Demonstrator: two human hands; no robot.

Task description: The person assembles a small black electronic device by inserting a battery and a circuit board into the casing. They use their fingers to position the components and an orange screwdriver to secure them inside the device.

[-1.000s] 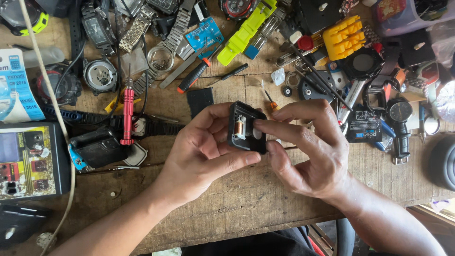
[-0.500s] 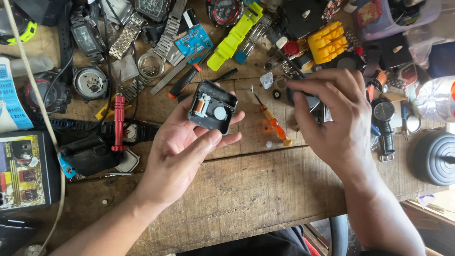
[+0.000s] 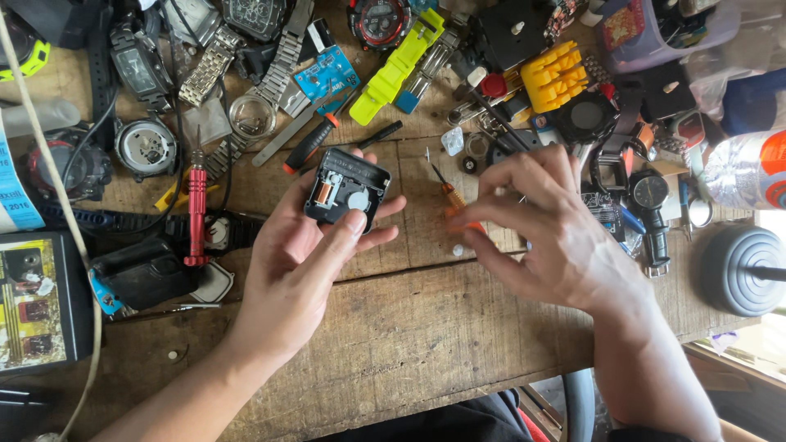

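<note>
Your left hand (image 3: 304,266) lies palm up at centre frame, cradling a square black plastic clock movement (image 3: 346,190); its fingers are loosely curled under the case and the thumb presses on its lower right corner. The open back of the movement shows a copper-coloured coil at left and a pale round disc at right; finer detail inside is too small to read.

Your right hand (image 3: 547,233), right of centre, hovers over the bench (image 3: 426,327) with its fingers bunched downward and tips close together near a small orange-handled screwdriver (image 3: 449,195); whether they pinch it or only touch it cannot be told, since the hand covers the handle's lower end.

The bench is rough, weathered wooden planks with open grain and a seam running across. At left lies a slim red metal screwdriver (image 3: 196,209) beside a black plastic watch case (image 3: 141,274). Along the upper edge are steel link bracelets (image 3: 214,67), a lime-green rubber strap (image 3: 399,67), a blue circuit board (image 3: 326,78) and a yellow ribbed plastic holder (image 3: 555,78). A round dark grey domed object (image 3: 741,270) sits at right, cut off by the frame edge. Both forearms leave the frame at the bottom.
</note>
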